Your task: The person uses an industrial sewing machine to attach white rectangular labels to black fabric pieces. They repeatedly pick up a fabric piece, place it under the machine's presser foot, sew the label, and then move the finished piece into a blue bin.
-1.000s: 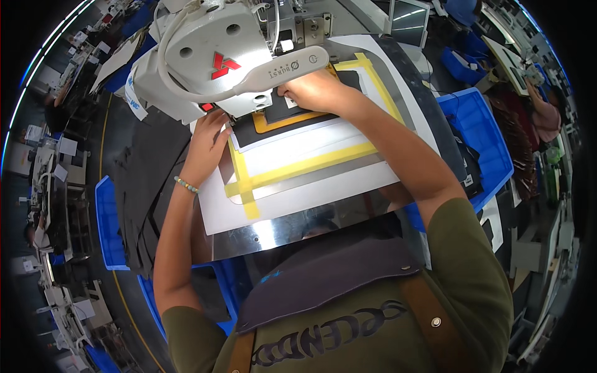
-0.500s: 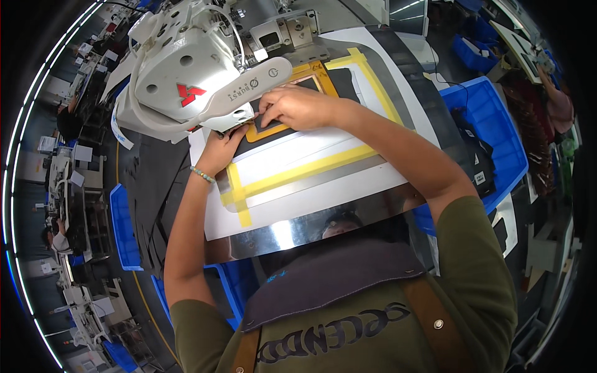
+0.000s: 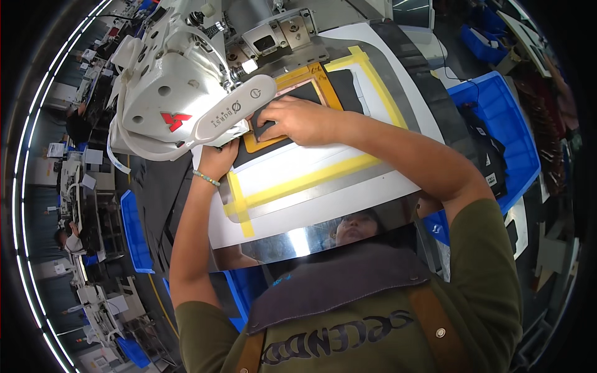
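My right hand (image 3: 298, 124) rests open on a dark piece (image 3: 270, 115) inside an orange rectangular frame (image 3: 329, 93), fingers bent and apart against it. The frame lies on dark material (image 3: 350, 93) over a white sheet (image 3: 292, 163) bordered with yellow tape (image 3: 311, 178). My left hand (image 3: 217, 158) is at the frame's left, beside the white sewing machine head (image 3: 180, 99), its fingers apart and their tips partly hidden beneath the machine. A pale control handle (image 3: 233, 109) on the machine hangs above both hands.
A polished metal plate (image 3: 280, 245) forms the near edge of the work surface. Dark fabric (image 3: 161, 211) lies at the left. Blue bins (image 3: 519, 155) flank the table, the right one holding dark pieces. Co-workers (image 3: 71, 239) sit at machines in the left background.
The view has shifted, uncovering more of the machine's metal bracket. My right hand and the orange frame show more from under the handle, and my left fingers are now further hidden by the machine.
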`<move>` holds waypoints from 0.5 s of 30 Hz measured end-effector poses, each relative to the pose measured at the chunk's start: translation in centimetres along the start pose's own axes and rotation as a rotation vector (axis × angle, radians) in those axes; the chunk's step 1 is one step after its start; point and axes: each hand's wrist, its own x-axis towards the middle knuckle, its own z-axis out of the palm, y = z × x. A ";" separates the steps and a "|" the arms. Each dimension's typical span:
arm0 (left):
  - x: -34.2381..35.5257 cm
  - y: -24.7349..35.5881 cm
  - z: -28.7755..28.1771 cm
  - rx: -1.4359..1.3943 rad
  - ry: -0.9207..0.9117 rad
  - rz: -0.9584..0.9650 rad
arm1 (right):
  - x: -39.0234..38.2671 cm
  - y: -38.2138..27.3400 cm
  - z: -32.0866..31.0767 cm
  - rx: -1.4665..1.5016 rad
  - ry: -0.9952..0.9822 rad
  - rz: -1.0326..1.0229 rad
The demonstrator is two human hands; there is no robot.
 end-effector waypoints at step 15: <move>2.1 1.2 -1.7 -0.193 -0.146 -0.238 | 0.4 -0.3 -0.4 0.024 -0.028 0.090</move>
